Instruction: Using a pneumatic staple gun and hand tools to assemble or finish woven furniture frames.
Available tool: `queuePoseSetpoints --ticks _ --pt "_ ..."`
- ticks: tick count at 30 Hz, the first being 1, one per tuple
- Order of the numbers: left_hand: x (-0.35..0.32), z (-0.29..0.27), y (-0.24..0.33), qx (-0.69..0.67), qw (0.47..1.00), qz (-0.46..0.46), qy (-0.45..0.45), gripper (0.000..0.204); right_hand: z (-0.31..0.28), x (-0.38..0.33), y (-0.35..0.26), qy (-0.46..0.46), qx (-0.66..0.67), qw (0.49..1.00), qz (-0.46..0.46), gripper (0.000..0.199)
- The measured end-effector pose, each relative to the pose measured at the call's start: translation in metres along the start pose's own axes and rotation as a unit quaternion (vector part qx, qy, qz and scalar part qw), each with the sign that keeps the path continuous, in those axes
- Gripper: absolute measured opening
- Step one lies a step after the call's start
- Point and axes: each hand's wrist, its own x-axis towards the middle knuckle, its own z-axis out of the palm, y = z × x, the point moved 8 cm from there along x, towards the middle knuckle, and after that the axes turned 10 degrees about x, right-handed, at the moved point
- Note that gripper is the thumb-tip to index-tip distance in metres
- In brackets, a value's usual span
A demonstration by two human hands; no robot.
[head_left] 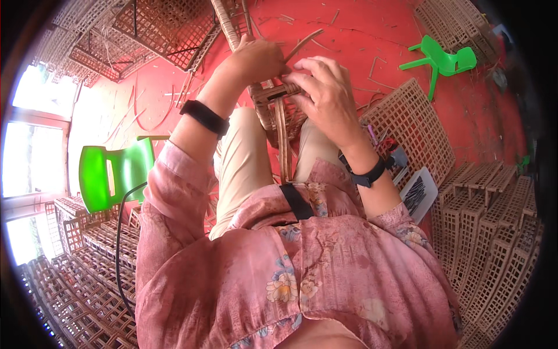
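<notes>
A brown wicker piece stands between my knees, with a long wrapped cane bar running up from it. My left hand is closed over its upper part, beside the bar, with the fingertips hidden. From between my hands a flat cane strip sticks out to the upper right. My right hand has curled fingers and a thumb at the bound edge of the wicker, close to the left fingers. Another pale strip hangs down from that edge towards my lap.
Loose cane scraps litter the red floor. A green chair is at left, another small green chair at far right. Lattice panels and stacked wicker pieces stand around me. A white tub with dark contents is by my right elbow.
</notes>
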Motion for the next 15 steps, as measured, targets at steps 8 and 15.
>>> queuePoseSetpoints --ticks 8,15 --pt "-0.065 -0.061 0.01 -0.165 0.921 -0.049 0.349 0.016 0.012 0.001 0.021 -0.046 0.114 0.992 0.038 0.029" --pt "-0.085 -0.051 0.051 -0.05 0.952 -0.038 0.299 0.013 0.018 0.01 0.021 -0.085 0.136 0.985 0.066 0.025"
